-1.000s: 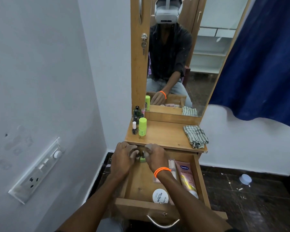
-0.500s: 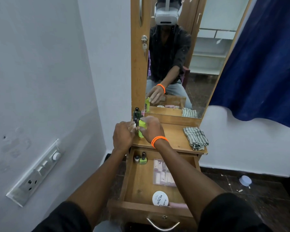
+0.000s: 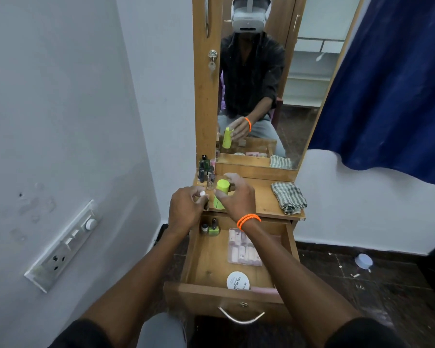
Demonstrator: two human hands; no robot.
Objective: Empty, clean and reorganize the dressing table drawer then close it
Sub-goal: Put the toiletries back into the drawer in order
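Both hands are up out of the drawer [image 3: 211,259] and over the counter [image 3: 264,199]. Right hand [image 3: 236,197] now grips the lime-green tube [image 3: 220,194], lifted and tilted toward 1 o'clock instead of standing upright. Left hand [image 3: 186,207] now pinches a small white-capped bottle [image 3: 203,197] at the counter's 9 o'clock edge. Two small bottles [image 3: 209,227] are now exposed in the drawer's 11 o'clock corner.

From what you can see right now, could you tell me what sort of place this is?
Most likely a bedroom or dressing corner at home: a wooden dressing table with a tall mirror, small cosmetic bottles, and a blue curtain.
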